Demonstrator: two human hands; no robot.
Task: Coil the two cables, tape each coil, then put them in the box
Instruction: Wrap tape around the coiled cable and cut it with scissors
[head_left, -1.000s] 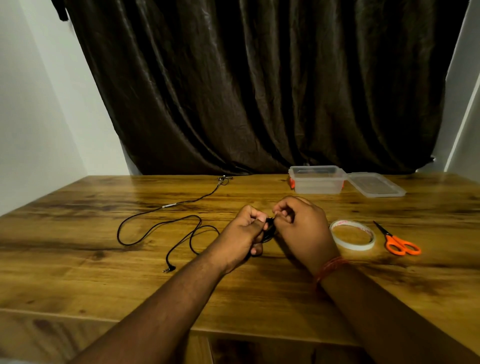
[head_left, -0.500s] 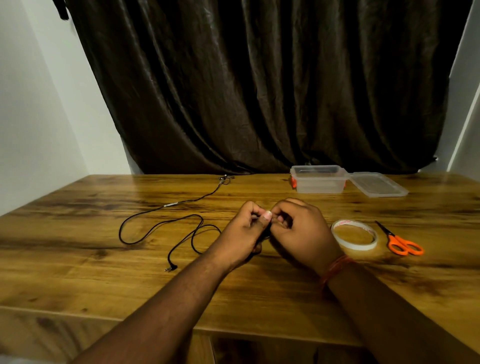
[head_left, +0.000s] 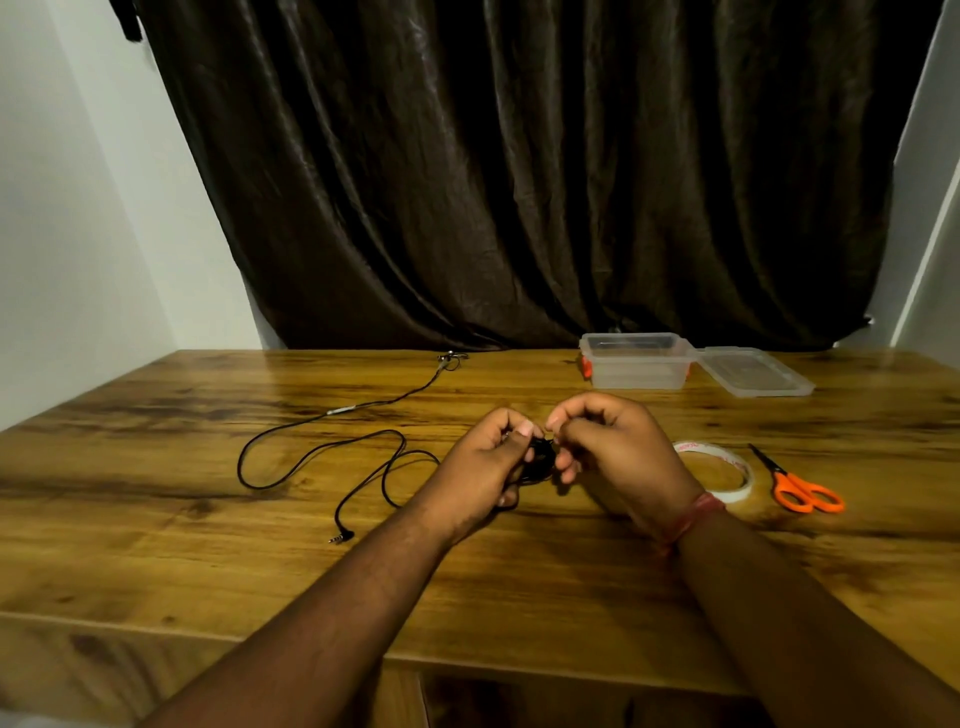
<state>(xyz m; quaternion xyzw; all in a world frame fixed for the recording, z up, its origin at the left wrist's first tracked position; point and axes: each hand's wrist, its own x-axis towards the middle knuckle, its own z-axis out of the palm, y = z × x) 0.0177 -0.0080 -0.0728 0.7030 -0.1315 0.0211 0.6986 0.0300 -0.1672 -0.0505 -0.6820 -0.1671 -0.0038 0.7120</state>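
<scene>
A small black coil of cable (head_left: 540, 458) sits between my two hands at the table's middle. My left hand (head_left: 493, 462) grips the coil with thumb on top. My right hand (head_left: 608, 441) pinches at the coil's top edge with curled fingers; what it pinches is too small to tell. A second black cable (head_left: 322, 452) lies loose in loops on the table to the left, its jack plug near the front. The clear plastic box (head_left: 636, 361) stands open at the back right, its lid (head_left: 753, 371) beside it.
A roll of white tape (head_left: 719, 470) lies just right of my right hand, and orange-handled scissors (head_left: 800, 488) lie further right. A dark curtain hangs behind the wooden table (head_left: 156, 519). White walls stand on both sides.
My hands have lifted slightly and the right hand's fingers have shifted at the coil's top. The loose cable, tape, scissors and box stay where they were.
</scene>
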